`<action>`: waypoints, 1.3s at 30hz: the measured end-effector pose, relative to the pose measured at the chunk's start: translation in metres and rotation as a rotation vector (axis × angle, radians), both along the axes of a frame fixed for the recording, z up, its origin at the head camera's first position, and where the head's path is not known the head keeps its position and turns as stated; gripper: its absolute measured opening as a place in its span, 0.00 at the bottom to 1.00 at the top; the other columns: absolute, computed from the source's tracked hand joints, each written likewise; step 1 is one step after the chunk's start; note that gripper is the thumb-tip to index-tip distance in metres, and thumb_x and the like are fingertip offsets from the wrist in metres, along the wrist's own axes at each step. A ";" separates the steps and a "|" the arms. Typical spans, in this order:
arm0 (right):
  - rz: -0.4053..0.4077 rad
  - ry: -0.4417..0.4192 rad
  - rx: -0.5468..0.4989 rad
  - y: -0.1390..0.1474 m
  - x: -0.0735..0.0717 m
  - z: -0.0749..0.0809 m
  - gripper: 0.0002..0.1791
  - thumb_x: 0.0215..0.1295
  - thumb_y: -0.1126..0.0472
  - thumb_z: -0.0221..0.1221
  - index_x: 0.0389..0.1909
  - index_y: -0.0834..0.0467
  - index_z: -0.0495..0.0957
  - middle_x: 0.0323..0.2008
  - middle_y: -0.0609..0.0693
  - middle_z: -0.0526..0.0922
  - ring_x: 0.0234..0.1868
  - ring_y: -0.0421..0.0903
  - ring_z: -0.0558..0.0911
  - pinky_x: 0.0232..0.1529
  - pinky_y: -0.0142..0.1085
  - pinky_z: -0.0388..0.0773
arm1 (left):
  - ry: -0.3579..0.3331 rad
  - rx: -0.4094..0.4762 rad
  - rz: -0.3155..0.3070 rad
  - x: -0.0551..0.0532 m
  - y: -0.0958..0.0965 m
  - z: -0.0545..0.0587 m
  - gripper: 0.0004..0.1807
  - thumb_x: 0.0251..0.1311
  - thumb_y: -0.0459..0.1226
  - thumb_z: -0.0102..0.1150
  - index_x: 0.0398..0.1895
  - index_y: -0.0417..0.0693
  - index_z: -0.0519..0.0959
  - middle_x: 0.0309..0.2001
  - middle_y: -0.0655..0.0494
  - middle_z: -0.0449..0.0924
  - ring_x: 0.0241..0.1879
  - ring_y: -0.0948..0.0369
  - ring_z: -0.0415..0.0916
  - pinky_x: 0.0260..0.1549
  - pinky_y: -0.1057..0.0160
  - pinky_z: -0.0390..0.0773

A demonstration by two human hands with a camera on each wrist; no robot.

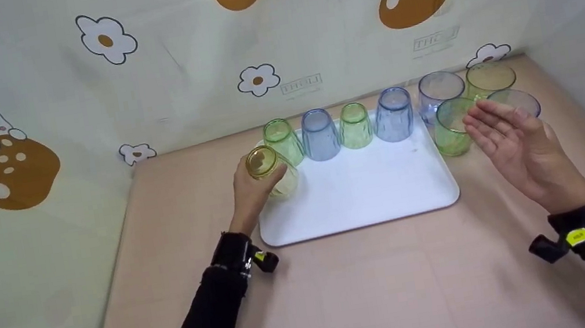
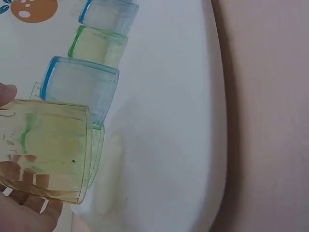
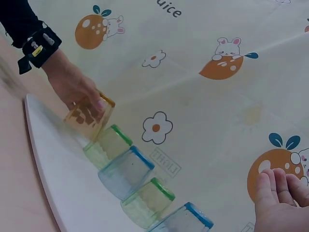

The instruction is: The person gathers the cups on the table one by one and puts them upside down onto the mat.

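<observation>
My left hand grips an amber-yellow glass, its base end up, over the back left part of a white tray. In the left wrist view the rim of that glass hangs close over the tray. Beside it, a green glass, a blue glass, a smaller green glass and another blue glass stand upside down in a row along the tray's back edge. My right hand is raised with fingers fairly straight, palm inward, and overlaps upright glasses in the head view.
Right of the tray stand a green glass, a bluish glass, a yellowish glass and one more bluish glass partly behind my right hand. A printed sheet backs the pinkish-beige table.
</observation>
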State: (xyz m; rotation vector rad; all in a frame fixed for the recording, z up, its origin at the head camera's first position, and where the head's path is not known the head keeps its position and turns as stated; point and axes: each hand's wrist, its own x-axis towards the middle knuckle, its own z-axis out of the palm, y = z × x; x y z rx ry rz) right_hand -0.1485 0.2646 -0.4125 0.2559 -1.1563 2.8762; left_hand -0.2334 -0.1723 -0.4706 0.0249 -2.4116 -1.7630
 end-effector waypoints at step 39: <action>-0.062 0.019 -0.099 0.034 -0.014 -0.014 0.23 0.76 0.63 0.53 0.64 0.74 0.66 0.60 0.65 0.69 0.62 0.57 0.73 0.70 0.42 0.60 | 0.058 -0.106 -0.021 -0.001 0.002 -0.023 0.45 0.53 0.45 0.79 0.69 0.40 0.65 0.63 0.44 0.73 0.64 0.52 0.69 0.65 0.55 0.65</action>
